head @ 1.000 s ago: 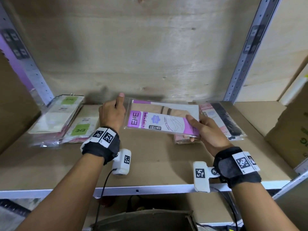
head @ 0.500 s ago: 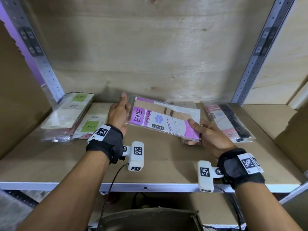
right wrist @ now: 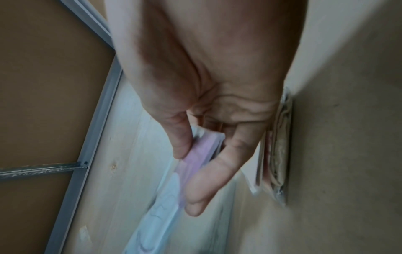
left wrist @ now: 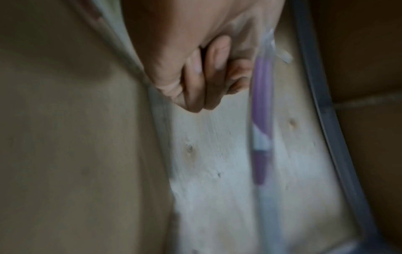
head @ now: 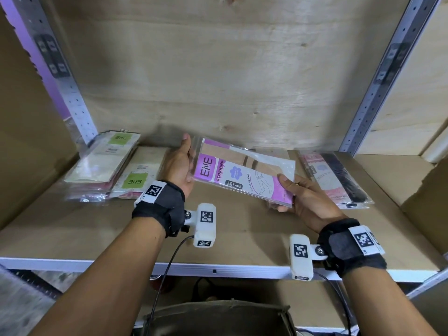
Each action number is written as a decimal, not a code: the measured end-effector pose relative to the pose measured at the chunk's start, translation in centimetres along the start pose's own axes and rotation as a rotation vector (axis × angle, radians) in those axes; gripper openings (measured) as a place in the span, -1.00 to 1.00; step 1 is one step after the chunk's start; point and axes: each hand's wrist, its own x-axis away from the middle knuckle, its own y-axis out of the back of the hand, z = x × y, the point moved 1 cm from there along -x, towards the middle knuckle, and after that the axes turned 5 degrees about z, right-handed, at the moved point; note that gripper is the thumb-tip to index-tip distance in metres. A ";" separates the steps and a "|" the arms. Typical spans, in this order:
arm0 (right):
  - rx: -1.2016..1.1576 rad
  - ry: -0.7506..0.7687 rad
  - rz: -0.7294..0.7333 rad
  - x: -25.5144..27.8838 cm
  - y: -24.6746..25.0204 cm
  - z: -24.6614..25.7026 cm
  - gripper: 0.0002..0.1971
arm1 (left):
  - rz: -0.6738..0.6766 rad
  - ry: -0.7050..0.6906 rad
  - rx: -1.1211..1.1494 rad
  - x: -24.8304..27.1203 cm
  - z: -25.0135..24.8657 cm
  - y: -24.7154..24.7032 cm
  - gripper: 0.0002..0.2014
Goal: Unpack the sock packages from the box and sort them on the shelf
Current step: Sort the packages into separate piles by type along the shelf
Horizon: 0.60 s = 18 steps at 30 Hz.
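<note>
At centre left of the frame, green-labelled ENE packages [head: 106, 166] lie stacked on the shelf [head: 230, 241]. Beside them the left hand [head: 178, 166] steadies the end of a purple ENE stocking package [head: 244, 173], thumb straight along its edge, fingers curled beneath. The right hand [head: 308, 200] pinches the other end, thumb on top. At centre right lie pink packages [head: 332, 178]. Best keep the package level and lower it squarely onto the like-coloured pile beneath.

Both forearms reach forward; the left hand [head: 179, 167] and right hand [head: 306, 202] each grip opposite ends of the purple package [head: 244, 174].
</note>
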 end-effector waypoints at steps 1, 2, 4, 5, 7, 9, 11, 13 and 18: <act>-0.005 0.001 -0.012 0.0 0.2 0.0 -0.62 | -0.049 -0.052 -0.146 -0.2 -0.1 0.2 -0.47; -0.013 0.003 -0.024 0.1 0.4 0.0 -0.61 | -0.079 -0.105 -0.275 -0.4 -0.2 0.3 -0.46; -0.036 0.007 -0.043 0.1 0.8 0.1 -0.60 | -0.086 -0.174 -0.404 -0.7 -0.3 0.7 -0.48; -0.045 0.009 -0.048 0.2 0.9 0.2 -0.60 | -0.083 -0.191 -0.436 -0.8 -0.3 0.9 -0.49; -0.047 0.014 -0.051 0.3 1.0 0.3 -0.60 | -0.115 -0.217 -0.479 -0.9 -0.2 1.1 -0.49; -0.041 0.014 -0.053 0.4 1.0 0.3 -0.59 | -0.175 -0.230 -0.483 -0.9 -0.1 1.1 -0.43; -0.030 0.010 -0.051 0.4 0.9 0.3 -0.59 | -0.209 -0.220 -0.444 -0.8 0.0 0.9 -0.41; -0.020 -0.001 -0.044 0.4 0.7 0.3 -0.59 | -0.200 -0.171 -0.371 -0.5 0.0 0.6 -0.45; -0.010 -0.028 -0.023 0.3 0.1 0.1 -0.61 | -0.020 0.006 -0.053 0.1 -0.2 0.0 -0.58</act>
